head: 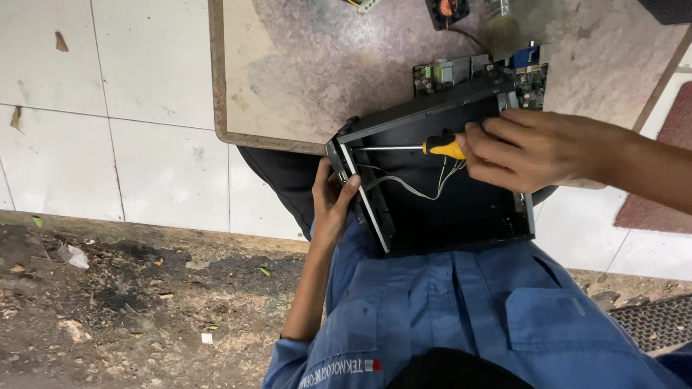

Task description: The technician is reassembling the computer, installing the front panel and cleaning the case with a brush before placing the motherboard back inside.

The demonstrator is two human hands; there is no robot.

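At centre frame, the black metal case (447,190) rested tilted between lap and desk (294,72) edge. The left hand (332,199) gripped its left wall, fingers curled closed; the right hand (527,148) clasped a yellow-handled screwdriver (437,146), apparently working a screw inside that wall, which called for steady, square pressure.

Case (455,205) on lap against table (278,65) edge; circuit board (473,71), fan (447,3) behind.

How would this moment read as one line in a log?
left hand: grips black case edge | right hand: holds yellow-handled screwdriver, tip inside case | circuit board: behind case
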